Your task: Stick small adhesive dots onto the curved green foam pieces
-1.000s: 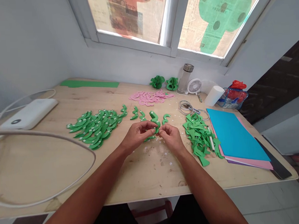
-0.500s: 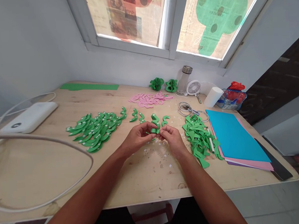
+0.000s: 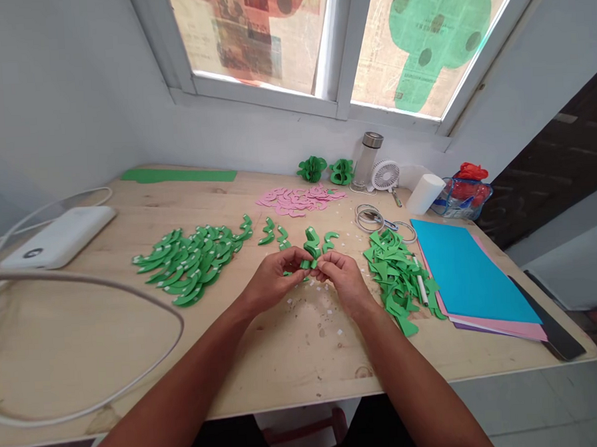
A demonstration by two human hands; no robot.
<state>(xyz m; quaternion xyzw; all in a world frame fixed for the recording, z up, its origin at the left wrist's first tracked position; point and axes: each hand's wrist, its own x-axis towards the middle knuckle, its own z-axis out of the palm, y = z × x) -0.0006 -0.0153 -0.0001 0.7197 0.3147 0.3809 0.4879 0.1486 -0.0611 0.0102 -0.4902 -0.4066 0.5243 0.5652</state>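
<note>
Over the middle of the table, a small stack of curved green paper pieces (image 3: pixel 311 244) is pinched between my two hands. My left hand (image 3: pixel 276 275) grips it from the left, fingers curled and thumb toward the lower end. From the right, my right hand (image 3: pixel 340 275) pinches the same lower end between thumb and fingertips. The fingers partly cover the pieces. A single green curved piece (image 3: pixel 330 240) lies just behind my right hand. Small green cutouts (image 3: pixel 266 232) with white squares lie behind my left hand. Tiny white bits dot the wood beneath.
Green cutouts (image 3: pixel 193 259) are heaped at left, green scraps (image 3: pixel 396 272) at right with a white pen (image 3: pixel 422 289). Scissors (image 3: pixel 386 222), pink cutouts (image 3: pixel 300 200), a bottle (image 3: pixel 368 160) and a small fan (image 3: pixel 385 175) stand or lie behind. Blue sheets (image 3: pixel 474 271) and a power bank (image 3: pixel 59 236) flank.
The lower ends of the held green pieces look more parted between my fingers. Both hands stay in nearly the same place.
</note>
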